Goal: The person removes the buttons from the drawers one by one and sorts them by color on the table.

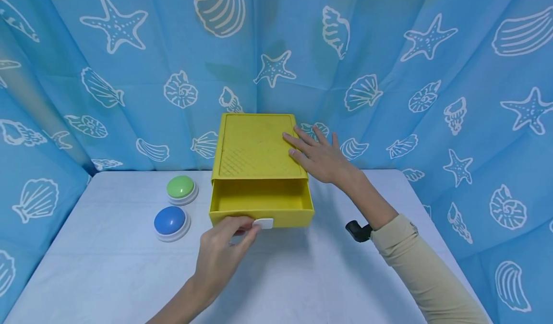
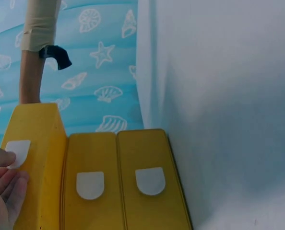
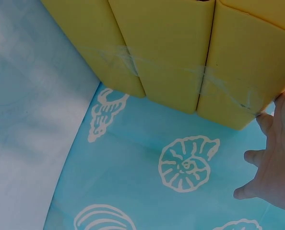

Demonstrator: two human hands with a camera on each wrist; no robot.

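A yellow drawer unit [image 1: 259, 146] of three stacked drawers stands on the table. Its top drawer [image 1: 298, 218] is pulled part way out, and the visible inside is bare. My left hand [image 1: 220, 249] pinches the white tab handle [image 1: 264, 223] on that drawer's front. In the left wrist view, the lower two drawers [image 2: 92, 153] are pushed in, each with its own white tab [image 2: 150, 181]. Fingers spread, my right hand [image 1: 321, 158] rests on the unit's top right edge; the right wrist view shows it [image 3: 279, 158] beside the taped yellow side [image 3: 166, 52].
Left of the unit are a green push button [image 1: 180, 187] and a blue push button [image 1: 170, 221], both on white bases. A white cloth covers the table [image 1: 116, 276]. Behind hangs a blue curtain [image 1: 302, 98] with shells and starfish. A black piece [image 1: 358, 231] juts from the right sleeve.
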